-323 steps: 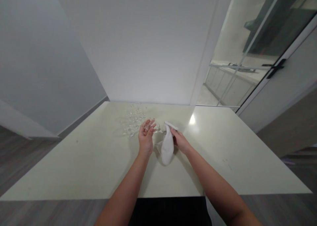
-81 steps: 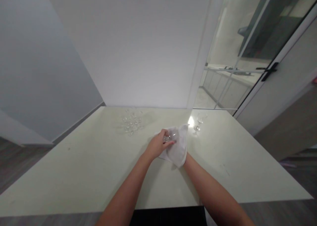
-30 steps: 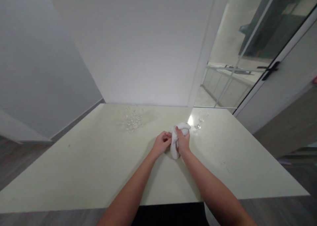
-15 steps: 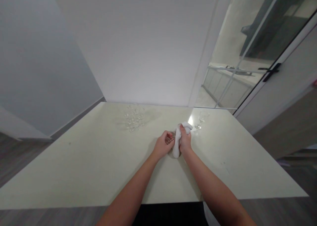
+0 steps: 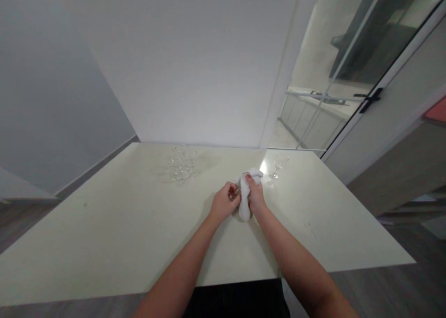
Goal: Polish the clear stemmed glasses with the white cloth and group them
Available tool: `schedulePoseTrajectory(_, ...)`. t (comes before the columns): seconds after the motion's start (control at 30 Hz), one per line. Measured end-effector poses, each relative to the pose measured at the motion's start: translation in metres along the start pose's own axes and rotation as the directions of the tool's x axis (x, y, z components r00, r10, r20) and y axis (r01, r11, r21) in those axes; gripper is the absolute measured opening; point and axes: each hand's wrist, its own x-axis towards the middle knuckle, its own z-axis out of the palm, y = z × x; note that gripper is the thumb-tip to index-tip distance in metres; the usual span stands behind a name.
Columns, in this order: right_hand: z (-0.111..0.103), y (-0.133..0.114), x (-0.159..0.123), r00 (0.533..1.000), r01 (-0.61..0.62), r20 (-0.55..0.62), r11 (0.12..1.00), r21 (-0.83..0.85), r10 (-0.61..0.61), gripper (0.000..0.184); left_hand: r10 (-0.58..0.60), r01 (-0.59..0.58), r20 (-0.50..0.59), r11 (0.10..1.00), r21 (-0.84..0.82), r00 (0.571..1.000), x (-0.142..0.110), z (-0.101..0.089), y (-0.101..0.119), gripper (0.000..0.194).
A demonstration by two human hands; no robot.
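I have the clear glass (image 5: 238,190) at the left side of the white cloth (image 5: 244,205), mostly hidden between the fingers and the fabric. The left hand (image 5: 224,202) pinches it with curled fingers; the right hand (image 5: 256,196) squeezes the cloth, thumb on top. I can't tell how firm either grip is. My first worry is opposing twist: if the cloth snags while the hands turn against each other, a thin part could snap. Smooth glass might also slip from those fingertips onto the hard table (image 5: 121,234) under the cloth. Beyond the cloth to the right, a lone stemmed glass (image 5: 278,164) stands near enough that a swinging cloth corner could topple it. The glass cluster (image 5: 181,165), farther off to the cloth's left, looks safer, though crowded.
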Motion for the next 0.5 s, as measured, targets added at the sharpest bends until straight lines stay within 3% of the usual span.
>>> schedulePoseTrajectory(0.07,-0.0003,0.0003,-0.0014,1.000,0.002,0.009,1.000,-0.002,-0.002,0.036,0.003,-0.002,0.055,1.000,-0.014,0.998,-0.0015,0.0028,-0.0005,0.019)
schedulePoseTrajectory(0.13,-0.0023,-0.0002,-0.0040,0.998,-0.019,0.057,1.000,-0.014,0.019,0.036,-0.142,0.170,0.171,0.972,-0.160,0.975,-0.0016,0.0043,0.0001,0.021)
schedulePoseTrajectory(0.2,-0.0048,-0.0009,-0.0069,0.989,-0.066,0.133,0.997,-0.041,0.071,0.037,-0.268,0.370,0.335,0.883,-0.290,0.903,-0.0008,0.0039,0.0018,0.025)
schedulePoseTrajectory(0.27,-0.0059,-0.0011,-0.0086,0.972,-0.112,0.199,0.991,-0.075,0.125,0.038,-0.307,0.458,0.421,0.828,-0.324,0.853,0.0002,0.0023,0.0034,0.028)
schedulePoseTrajectory(0.33,-0.0050,0.0000,-0.0084,0.977,-0.078,0.192,0.994,-0.082,0.092,0.038,-0.283,0.389,0.348,0.875,-0.288,0.894,0.0008,0.0010,0.0037,0.027)
schedulePoseTrajectory(0.43,-0.0013,0.0027,-0.0065,0.989,0.127,0.093,0.984,-0.124,-0.116,0.042,-0.121,0.130,0.110,0.988,-0.078,0.986,0.0006,0.0019,0.0014,0.022)
schedulePoseTrajectory(0.5,-0.0002,0.0036,-0.0061,0.976,0.211,0.095,0.963,-0.169,-0.197,0.047,-0.027,0.026,0.040,1.000,0.016,0.999,-0.0005,0.0043,0.0002,0.024)
